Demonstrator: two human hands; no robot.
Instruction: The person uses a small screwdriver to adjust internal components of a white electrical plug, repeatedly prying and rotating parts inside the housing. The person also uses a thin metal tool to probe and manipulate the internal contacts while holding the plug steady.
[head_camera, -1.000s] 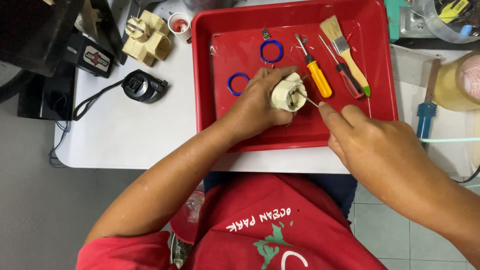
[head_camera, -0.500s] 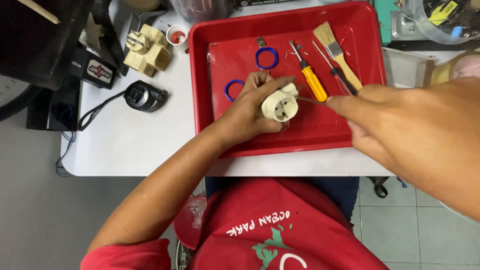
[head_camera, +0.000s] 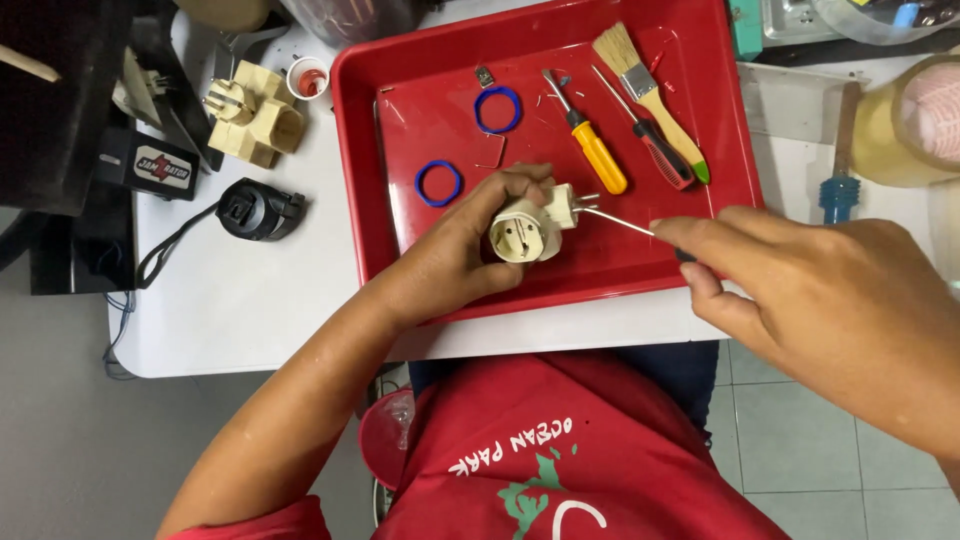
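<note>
A repair workbench: red tool tray (head_camera: 720, 150), screwdrivers (head_camera: 590, 150), brush (head_camera: 645, 85).

Black box (head_camera: 150, 172) at left, red-white rectangular label (head_camera: 163, 168)

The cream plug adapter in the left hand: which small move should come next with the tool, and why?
Probably seat the tip, then turn. The left hand grips the cream plug adapter over the red tray; the right hand holds a thin screwdriver, its tip at the adapter's pin side.

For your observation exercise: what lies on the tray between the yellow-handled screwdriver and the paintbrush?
In the head view, a red-handled screwdriver lies between the yellow-handled screwdriver and the paintbrush on the tray.
</note>
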